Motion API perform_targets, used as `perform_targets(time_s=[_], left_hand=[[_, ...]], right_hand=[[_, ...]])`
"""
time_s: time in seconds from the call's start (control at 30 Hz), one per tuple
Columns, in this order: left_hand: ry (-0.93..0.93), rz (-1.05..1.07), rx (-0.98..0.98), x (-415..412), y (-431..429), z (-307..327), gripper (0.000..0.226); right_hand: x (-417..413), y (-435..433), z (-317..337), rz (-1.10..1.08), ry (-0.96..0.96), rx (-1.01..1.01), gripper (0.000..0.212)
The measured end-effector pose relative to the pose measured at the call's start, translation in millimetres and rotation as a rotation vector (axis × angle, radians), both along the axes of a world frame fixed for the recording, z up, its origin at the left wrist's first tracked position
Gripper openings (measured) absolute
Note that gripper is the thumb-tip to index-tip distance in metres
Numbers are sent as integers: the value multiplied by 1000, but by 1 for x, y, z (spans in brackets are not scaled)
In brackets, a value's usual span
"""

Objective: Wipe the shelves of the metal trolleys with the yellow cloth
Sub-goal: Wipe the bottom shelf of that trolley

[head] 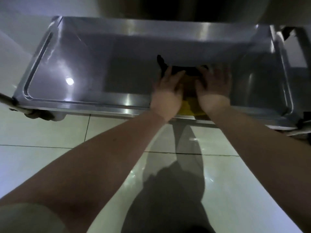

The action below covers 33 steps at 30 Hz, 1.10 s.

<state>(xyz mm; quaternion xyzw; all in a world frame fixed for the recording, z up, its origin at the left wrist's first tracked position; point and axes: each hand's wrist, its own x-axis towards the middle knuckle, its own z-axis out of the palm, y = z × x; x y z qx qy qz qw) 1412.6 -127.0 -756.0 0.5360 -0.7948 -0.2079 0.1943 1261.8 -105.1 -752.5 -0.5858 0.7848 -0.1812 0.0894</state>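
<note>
- Your left hand (168, 88) and right hand (213, 84) lie flat, fingers spread, gripping nothing.
- The yellow cloth (188, 107) sits under and between them on the trolley shelf (84, 73).

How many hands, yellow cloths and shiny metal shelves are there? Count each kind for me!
Hands: 2, the left hand and the right hand, both flat on the cloth
Yellow cloths: 1, the yellow cloth, mostly hidden under the hands
Metal shelves: 1, the metal shelf
Total: 4
</note>
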Motion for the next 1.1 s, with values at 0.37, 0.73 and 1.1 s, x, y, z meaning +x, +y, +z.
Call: perform_targets(time_s=[0.37,0.73,1.1], left_hand=[[-474,4,30,69,-23,-25,55],[-525,15,-3,66,-19,-21,57],[-456,27,22,72,-21,-27,56]], right_hand=[[-16,3,-22,156,291,297,64],[-53,13,-16,-253,176,380,64],[-6,6,-21,175,289,296,60]])
